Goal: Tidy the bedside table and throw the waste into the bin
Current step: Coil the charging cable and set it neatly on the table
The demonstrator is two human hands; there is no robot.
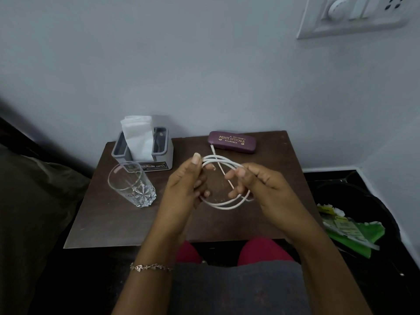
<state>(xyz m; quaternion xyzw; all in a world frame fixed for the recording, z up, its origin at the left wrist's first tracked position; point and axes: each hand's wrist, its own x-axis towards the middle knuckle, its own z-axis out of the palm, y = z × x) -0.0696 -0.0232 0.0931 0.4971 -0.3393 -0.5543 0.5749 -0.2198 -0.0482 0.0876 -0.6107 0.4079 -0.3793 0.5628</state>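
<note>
The near strip of the counter [127, 223] lies bare. At the back stand a tissue holder [143, 153] and a spectacle case [233, 142] with a gap between them, and a glass [134, 185] just before the holder. The left hand [184, 189] and right hand [261, 185] hold a looped cable [223, 206] over the middle. The bin [354, 189] opens upward beside the right edge.

Home bedroom, small wooden bedside table [118, 214], bed edge [34, 201], wall switchboard [354, 14], spectacle case [232, 142]
</note>
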